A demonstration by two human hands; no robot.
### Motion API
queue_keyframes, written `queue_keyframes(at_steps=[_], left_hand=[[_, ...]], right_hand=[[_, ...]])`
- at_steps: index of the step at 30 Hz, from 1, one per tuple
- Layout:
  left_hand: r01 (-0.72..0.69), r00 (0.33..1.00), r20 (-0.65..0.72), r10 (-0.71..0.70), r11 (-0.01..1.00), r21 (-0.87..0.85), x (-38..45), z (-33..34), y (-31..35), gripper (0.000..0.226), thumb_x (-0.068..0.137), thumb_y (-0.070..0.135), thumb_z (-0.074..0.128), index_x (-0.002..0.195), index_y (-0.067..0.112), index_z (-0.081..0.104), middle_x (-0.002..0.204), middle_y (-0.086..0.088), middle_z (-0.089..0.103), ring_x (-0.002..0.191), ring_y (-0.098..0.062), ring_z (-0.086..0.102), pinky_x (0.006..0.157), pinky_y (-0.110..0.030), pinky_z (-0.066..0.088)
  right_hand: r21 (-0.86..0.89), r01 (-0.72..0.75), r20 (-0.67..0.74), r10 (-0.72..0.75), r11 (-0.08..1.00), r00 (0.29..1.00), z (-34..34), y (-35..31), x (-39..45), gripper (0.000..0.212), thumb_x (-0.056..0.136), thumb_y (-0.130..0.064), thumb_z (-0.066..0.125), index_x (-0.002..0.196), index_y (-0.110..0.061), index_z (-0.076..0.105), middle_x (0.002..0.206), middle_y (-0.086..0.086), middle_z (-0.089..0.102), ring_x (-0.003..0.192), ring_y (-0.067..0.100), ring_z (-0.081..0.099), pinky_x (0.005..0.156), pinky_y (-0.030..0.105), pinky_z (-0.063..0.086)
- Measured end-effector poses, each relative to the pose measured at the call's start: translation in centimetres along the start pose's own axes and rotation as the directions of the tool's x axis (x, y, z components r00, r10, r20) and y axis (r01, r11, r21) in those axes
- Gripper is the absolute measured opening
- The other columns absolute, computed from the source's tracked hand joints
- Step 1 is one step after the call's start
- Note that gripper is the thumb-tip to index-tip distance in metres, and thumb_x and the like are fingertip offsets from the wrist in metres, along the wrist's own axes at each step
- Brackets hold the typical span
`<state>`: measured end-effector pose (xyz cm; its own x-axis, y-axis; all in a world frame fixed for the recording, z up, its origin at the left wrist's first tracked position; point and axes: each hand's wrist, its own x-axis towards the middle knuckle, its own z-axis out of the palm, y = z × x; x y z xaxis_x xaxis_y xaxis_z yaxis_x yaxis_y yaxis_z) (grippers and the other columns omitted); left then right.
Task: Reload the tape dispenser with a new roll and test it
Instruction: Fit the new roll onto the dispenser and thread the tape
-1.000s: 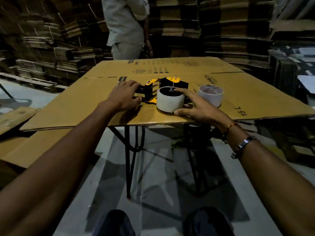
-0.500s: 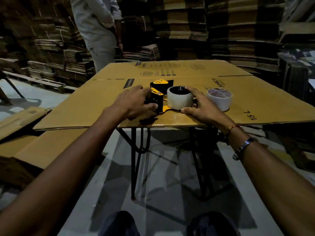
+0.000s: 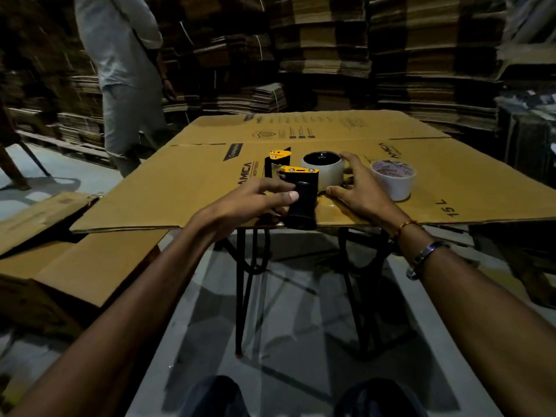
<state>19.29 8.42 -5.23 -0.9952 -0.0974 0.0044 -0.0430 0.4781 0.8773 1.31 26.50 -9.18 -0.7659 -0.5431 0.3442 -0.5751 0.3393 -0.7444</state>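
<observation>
Spare tape roll (image 3: pixel 393 179) right of dispenser (image 3: pixel 296 188), bystander (image 3: pixel 120 64) behind table

a flattened cardboard sheet (image 3: pixel 192 188) covers a black-legged table (image 3: pixel 242 284); on it lie a tape dispenser (image 3: pixel 296 188) holding a roll, and a second tape roll (image 3: pixel 393 180).

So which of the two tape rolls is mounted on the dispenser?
The nearer-left roll, with the dark hub filling its core, beside the dispenser's handle and under the right hand. The other roll stands apart at the right, untouched.
</observation>
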Motion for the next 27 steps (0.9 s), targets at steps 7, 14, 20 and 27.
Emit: queue_keyframes(at_steps=[7, 14, 20, 27], left_hand=[[-0.06, 0.977, -0.194, 0.083, 0.991, 0.117, 1.3, 2.8, 0.9, 0.023, 0.095, 0.031, 0.062, 0.114, 0.019, 0.067, 0.115, 0.002, 0.066, 0.096, -0.008, 0.063, 0.078, -0.027, 0.055], [-0.003, 0.892, -0.379, 0.248, 0.841, 0.542, 3.7, 1.3, -2.5, 0.058, 0.091, 0.031, 0.068, 0.143, 0.025, 0.045, 0.143, -0.01, 0.038, 0.13, -0.028, 0.042, 0.108, -0.043, 0.042], [-0.122, 0.908, -0.301, 0.29, 0.873, 0.472, 3.6, 1.5, -3.0, 0.058, 0.09, 0.03, 0.069, 0.143, 0.022, 0.048, 0.144, -0.011, 0.046, 0.129, -0.027, 0.046, 0.105, -0.038, 0.043], [-0.124, 0.883, -0.391, 0.258, 0.933, 0.337, 3.2, 2.3, -3.2, 0.04, 0.089, 0.039, 0.069, 0.074, 0.007, 0.05, 0.093, -0.013, 0.056, 0.088, -0.025, 0.054, 0.067, -0.034, 0.04]], right_hand=[[0.022, -0.063, -0.072, 0.064, 0.998, 0.995, -0.5, -0.6, -0.6, 0.059, 0.099, -0.011, 0.056, 0.151, -0.024, 0.033, 0.153, 0.015, 0.041, 0.127, 0.027, 0.055, 0.101, 0.043, 0.05], [0.211, -0.088, -0.085, 0.108, 0.973, 0.99, -0.9, -1.3, -0.9, 0.035, 0.101, -0.018, 0.054, 0.136, -0.023, 0.054, 0.14, 0.004, 0.053, 0.122, 0.025, 0.057, 0.092, 0.043, 0.058], [0.127, -0.072, -0.039, 0.077, 0.989, 0.996, -0.8, -1.7, -0.8, 0.039, 0.1, -0.017, 0.055, 0.138, -0.025, 0.054, 0.148, 0.004, 0.046, 0.119, 0.019, 0.054, 0.098, 0.043, 0.053], [0.083, -0.09, -0.021, 0.092, 0.992, 0.996, -0.8, -1.9, -0.6, 0.038, 0.1, -0.022, 0.056, 0.139, -0.021, 0.055, 0.146, 0.006, 0.045, 0.121, 0.02, 0.055, 0.101, 0.041, 0.052]])
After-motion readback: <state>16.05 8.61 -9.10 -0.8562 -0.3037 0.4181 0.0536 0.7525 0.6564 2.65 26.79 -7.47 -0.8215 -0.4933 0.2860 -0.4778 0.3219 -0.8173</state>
